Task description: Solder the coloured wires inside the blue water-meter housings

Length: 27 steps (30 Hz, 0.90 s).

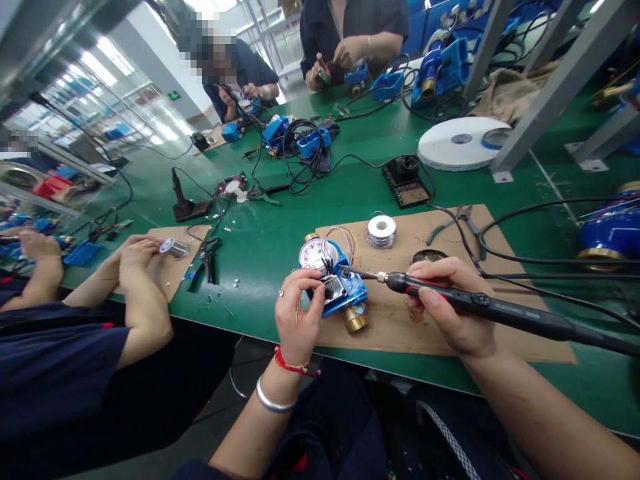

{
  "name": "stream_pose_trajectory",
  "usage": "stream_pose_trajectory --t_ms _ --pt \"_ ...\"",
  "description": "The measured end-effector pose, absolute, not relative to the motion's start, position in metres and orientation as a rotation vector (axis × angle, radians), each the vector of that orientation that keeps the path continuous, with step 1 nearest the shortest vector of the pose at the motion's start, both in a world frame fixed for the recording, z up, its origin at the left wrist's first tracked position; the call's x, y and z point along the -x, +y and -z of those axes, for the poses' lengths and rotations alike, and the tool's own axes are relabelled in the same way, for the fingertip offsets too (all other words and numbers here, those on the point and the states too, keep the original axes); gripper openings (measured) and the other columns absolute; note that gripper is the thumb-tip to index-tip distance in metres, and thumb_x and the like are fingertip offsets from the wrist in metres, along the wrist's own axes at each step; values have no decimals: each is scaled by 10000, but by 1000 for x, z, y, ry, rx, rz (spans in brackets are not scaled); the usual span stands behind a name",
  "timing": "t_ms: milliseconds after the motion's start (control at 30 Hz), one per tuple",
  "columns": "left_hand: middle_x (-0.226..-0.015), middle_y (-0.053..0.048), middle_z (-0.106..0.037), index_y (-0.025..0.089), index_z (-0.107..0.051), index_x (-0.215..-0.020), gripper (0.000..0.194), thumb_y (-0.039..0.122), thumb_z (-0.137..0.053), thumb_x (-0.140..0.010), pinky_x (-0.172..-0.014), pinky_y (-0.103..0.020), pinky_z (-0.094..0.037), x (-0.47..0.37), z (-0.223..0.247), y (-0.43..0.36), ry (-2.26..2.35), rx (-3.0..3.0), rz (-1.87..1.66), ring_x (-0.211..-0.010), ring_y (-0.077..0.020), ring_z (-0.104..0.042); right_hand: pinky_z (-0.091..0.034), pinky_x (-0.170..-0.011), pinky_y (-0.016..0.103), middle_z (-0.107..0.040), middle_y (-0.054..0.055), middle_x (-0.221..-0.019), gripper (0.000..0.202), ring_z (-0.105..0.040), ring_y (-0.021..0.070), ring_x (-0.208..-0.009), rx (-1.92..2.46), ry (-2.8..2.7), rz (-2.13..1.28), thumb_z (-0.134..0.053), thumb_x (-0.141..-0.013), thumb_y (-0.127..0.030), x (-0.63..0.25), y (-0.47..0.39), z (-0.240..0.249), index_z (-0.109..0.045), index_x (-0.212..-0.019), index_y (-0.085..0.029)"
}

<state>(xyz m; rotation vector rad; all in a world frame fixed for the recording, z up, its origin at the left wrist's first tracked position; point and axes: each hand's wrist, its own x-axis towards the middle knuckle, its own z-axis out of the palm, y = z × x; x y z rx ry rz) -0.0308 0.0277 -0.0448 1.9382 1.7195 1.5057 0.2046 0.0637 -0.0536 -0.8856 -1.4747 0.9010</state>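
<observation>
A blue meter housing (354,288) with a white round dial (318,254), brass fittings and thin coloured wires lies on a brown cardboard sheet (390,333). My left hand (300,310) is at its left side, fingers pinched near a small dark part at the housing; a thin yellow wire shows by the fingers, and what exactly they grip is too small to tell. My right hand (453,303) holds a black soldering iron (480,303) like a pen. Its thin tip points left and reaches the wires at the top of the housing.
A solder spool (381,231) stands behind the housing, a small round tin (429,256) beside my right hand. Pliers (465,223) and black cables lie right. An iron stand (406,180) and white tape roll (463,142) are farther back. Co-workers' hands (137,257) are left and across.
</observation>
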Motion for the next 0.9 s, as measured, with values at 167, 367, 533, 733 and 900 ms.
stream_pose_trajectory --t_ms 167,367,533,733,900 --pt "-1008 -52 -670 187 -617 -858 33 154 -619 -856 -972 -431 -459 32 45 28 1712 -1942 -1495 -1018 -188 -620 -526 -532 328 -671 61 -865 140 -648 198 -675 899 -1442 -910 -661 -832 -345 -204 64 51 -628 -925 -246" --pt "-1010 -57 -671 191 -616 -855 12 182 -615 -863 -950 -430 -472 32 44 28 1712 -1936 -1486 -1010 -194 -622 -530 -533 338 -670 62 -838 142 -645 201 -661 916 -1416 -920 -653 -838 -362 -203 64 48 -625 -928 -256" --pt "-1032 -65 -669 193 -627 -883 22 194 -609 -870 -960 -428 -470 37 38 25 1713 -1935 -1467 -1032 -203 -616 -534 -543 337 -675 53 -823 134 -643 193 -646 908 -1411 -932 -654 -841 -358 -203 65 47 -627 -919 -252" --pt "-1056 -79 -649 195 -664 -979 130 235 -564 -906 -735 -296 -512 50 17 18 1661 -1742 -1466 -807 -143 -613 -533 -540 318 -662 30 -795 127 -634 167 -609 861 -1388 -970 -648 -853 -334 -203 65 48 -621 -935 -241" --pt "-922 -46 -668 200 -683 -872 79 255 -626 -867 -559 -226 -458 60 5 27 1412 -1326 -1510 -604 -79 -520 -535 -535 320 -661 39 -811 128 -636 167 -597 847 -1374 -969 -644 -854 -328 -203 66 48 -625 -940 -235"
